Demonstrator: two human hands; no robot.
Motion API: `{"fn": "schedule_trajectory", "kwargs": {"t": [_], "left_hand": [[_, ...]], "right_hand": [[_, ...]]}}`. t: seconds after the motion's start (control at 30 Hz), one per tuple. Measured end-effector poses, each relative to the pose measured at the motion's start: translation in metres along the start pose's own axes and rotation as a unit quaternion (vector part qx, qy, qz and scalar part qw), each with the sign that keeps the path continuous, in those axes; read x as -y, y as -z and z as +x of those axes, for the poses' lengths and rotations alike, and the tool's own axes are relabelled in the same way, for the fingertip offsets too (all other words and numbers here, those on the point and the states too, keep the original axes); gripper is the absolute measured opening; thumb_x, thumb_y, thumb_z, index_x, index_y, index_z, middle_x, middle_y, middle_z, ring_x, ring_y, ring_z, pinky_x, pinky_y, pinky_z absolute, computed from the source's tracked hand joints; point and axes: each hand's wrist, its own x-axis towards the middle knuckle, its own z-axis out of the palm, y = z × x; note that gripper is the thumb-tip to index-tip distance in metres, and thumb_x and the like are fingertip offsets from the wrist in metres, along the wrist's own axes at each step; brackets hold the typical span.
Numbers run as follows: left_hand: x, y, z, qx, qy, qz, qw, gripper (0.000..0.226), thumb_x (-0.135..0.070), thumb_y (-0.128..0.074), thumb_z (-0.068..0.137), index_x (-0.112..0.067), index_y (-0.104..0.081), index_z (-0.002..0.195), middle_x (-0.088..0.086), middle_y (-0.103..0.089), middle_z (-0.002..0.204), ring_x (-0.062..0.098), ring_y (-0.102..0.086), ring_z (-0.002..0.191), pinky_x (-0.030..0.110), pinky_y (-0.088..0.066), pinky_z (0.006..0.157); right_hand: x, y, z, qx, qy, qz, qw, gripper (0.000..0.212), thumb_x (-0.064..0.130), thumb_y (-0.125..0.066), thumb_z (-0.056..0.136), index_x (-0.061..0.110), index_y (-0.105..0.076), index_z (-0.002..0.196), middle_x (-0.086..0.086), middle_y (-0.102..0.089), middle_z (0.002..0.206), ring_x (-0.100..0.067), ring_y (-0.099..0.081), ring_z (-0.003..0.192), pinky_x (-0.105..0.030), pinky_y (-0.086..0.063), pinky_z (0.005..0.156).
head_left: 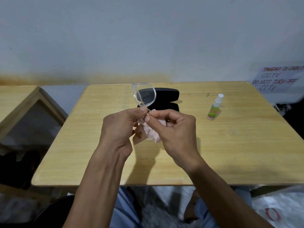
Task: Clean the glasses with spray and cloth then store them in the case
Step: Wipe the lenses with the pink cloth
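Clear-framed glasses (143, 96) stand on end above the table, one lens sticking up over my hands. My left hand (120, 127) pinches the frame near the bridge. My right hand (174, 129) holds a pale pink cloth (153, 134) bunched around the lower lens, thumb and forefinger pinching at the frame. The lower lens is mostly hidden by cloth and fingers. A black glasses case (166, 100) lies open on the table just behind my hands. A small spray bottle (214, 107) with a white cap and green label stands upright to the right.
The wooden table (230, 145) reaches a grey wall at the back. A second wooden table (18, 97) stands at the left. A handwritten paper sign (276, 79) hangs at the right. My knees and a white plastic bag (279, 209) show below the front edge.
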Motion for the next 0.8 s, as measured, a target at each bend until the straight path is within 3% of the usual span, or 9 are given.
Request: {"fn": "schedule_trajectory", "kwargs": {"t": [0.13, 0.37, 0.47, 0.63, 0.7, 0.8], "left_hand": [[0.0, -0.001, -0.001, -0.009, 0.0, -0.007, 1.0, 0.022, -0.003, -0.073, 0.077, -0.013, -0.07, 0.058, -0.005, -0.059, 0.048, 0.005, -0.047, 0.039, 0.011, -0.035, 0.038], [0.004, 0.0, 0.002, -0.017, -0.004, -0.004, 1.0, 0.006, 0.0, -0.072, 0.081, 0.0, -0.07, 0.075, -0.005, -0.057, 0.043, 0.007, -0.044, 0.029, 0.012, -0.034, 0.036], [0.008, 0.001, 0.005, -0.024, -0.013, 0.005, 1.0, 0.007, -0.002, -0.075, 0.079, -0.001, -0.071, 0.074, -0.004, -0.061, 0.051, 0.003, -0.047, 0.034, 0.013, -0.038, 0.04], [0.008, 0.002, 0.005, -0.025, -0.041, 0.024, 0.999, 0.017, 0.0, -0.072, 0.079, -0.006, -0.069, 0.063, 0.005, -0.069, 0.074, 0.002, -0.053, 0.046, 0.02, -0.042, 0.056], [0.007, 0.002, 0.006, -0.022, -0.058, 0.035, 0.997, 0.026, 0.002, -0.07, 0.079, -0.009, -0.064, 0.057, 0.004, -0.071, 0.075, 0.004, -0.058, 0.055, 0.023, -0.041, 0.06], [0.005, 0.002, 0.008, -0.01, -0.084, 0.052, 0.995, 0.022, -0.001, -0.072, 0.082, -0.005, -0.065, 0.062, 0.003, -0.068, 0.07, 0.0, -0.054, 0.046, 0.018, -0.044, 0.056]], "right_hand": [[-0.001, 0.001, -0.001, 0.015, -0.009, -0.01, 1.0, 0.009, 0.008, -0.083, 0.08, 0.014, -0.08, 0.085, 0.001, -0.08, 0.08, -0.011, -0.077, 0.071, -0.02, -0.058, 0.06], [-0.002, 0.009, -0.005, 0.056, -0.033, -0.066, 0.996, 0.019, 0.007, -0.086, 0.076, 0.012, -0.081, 0.094, 0.003, -0.08, 0.09, -0.008, -0.077, 0.078, -0.023, -0.06, 0.058], [-0.003, 0.013, -0.004, 0.063, -0.041, -0.084, 0.994, 0.023, 0.005, -0.087, 0.074, 0.017, -0.081, 0.092, 0.002, -0.08, 0.087, -0.006, -0.076, 0.076, -0.02, -0.055, 0.056], [0.0, 0.022, -0.003, 0.082, -0.05, -0.088, 0.992, 0.027, 0.003, -0.087, 0.073, 0.02, -0.081, 0.093, 0.004, -0.08, 0.088, -0.006, -0.076, 0.08, -0.017, -0.055, 0.066], [0.001, 0.025, -0.003, 0.084, -0.052, -0.072, 0.992, 0.025, 0.002, -0.085, 0.075, 0.02, -0.081, 0.092, 0.002, -0.081, 0.086, -0.006, -0.076, 0.076, -0.017, -0.054, 0.063], [0.0, 0.029, -0.003, 0.078, -0.04, -0.046, 0.995, 0.018, 0.004, -0.082, 0.08, 0.017, -0.08, 0.093, 0.0, -0.081, 0.088, -0.012, -0.078, 0.079, -0.025, -0.06, 0.069]]}}
